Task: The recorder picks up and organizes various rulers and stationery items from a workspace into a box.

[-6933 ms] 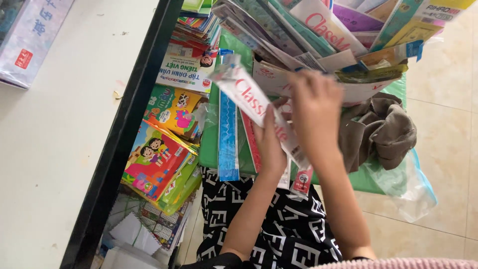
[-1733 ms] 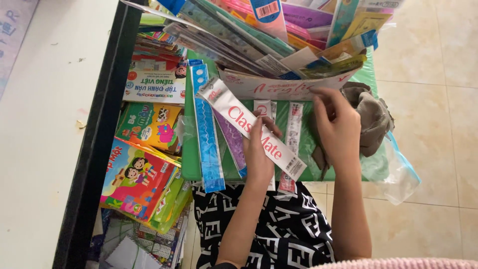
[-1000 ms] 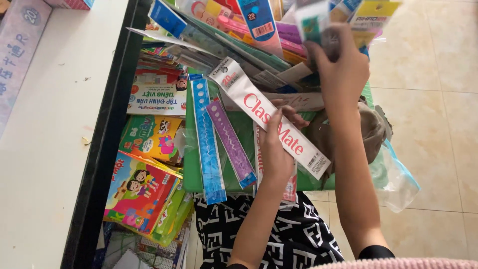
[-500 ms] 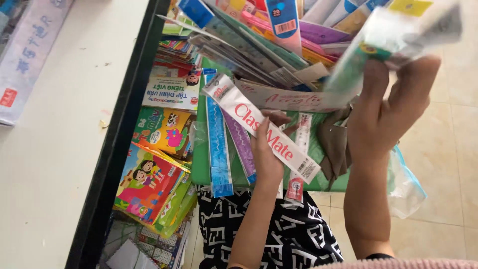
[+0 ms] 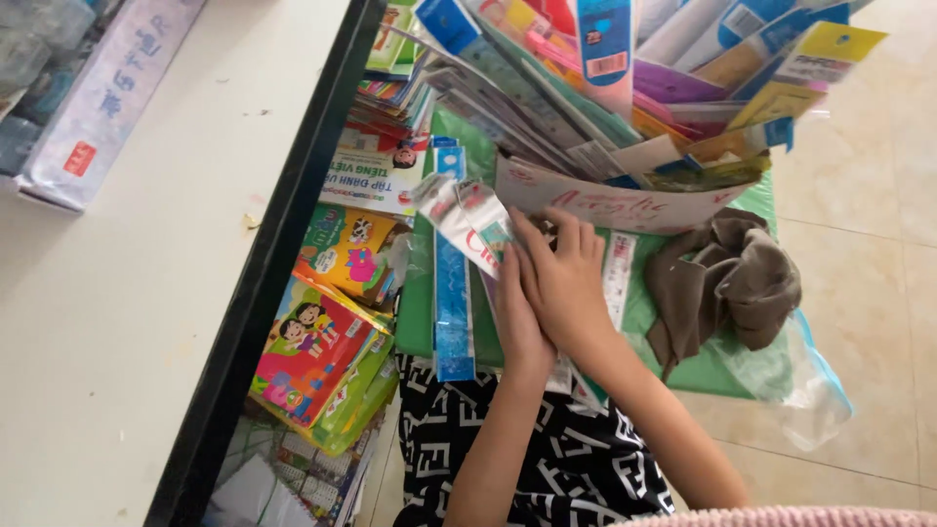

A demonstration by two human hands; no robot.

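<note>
A packaged ruler (image 5: 467,217) is held by both hands over a green board (image 5: 418,293) on the lap. The left hand (image 5: 515,317) is closed on it from beneath; the right hand (image 5: 564,278) is laid flat on top, fingers extended. A blue ruler (image 5: 452,303) lies just beside them, a brown cloth (image 5: 727,283) further right.

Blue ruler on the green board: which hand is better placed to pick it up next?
Left, probably. The left hand lies right beside the blue ruler, on its side of the board. The right hand rests flat over the left, on the white ruler pack, and would have to cross over.
</note>
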